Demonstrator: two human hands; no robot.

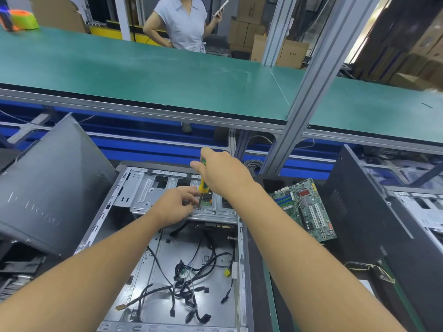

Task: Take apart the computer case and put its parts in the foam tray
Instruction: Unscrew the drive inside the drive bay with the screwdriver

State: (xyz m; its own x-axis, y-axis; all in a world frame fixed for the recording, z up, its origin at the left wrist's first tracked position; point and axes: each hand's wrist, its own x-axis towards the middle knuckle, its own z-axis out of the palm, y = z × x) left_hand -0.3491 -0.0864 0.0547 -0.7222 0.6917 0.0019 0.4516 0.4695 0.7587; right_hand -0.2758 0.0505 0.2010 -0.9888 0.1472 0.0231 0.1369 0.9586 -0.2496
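Silver sheet-metal drive cage (153,195), 12 o'clock | your right hand (223,173) grips yellow-and-green-handled screwdriver (202,185), left hand (175,207) pinches shaft | keep tip square, press down.

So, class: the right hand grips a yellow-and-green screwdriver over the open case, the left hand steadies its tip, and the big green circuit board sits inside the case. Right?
Not quite. The head view shows the circuit board lying outside the case, to its right. The rest holds: the right hand grips the screwdriver and the left hand steadies its tip.
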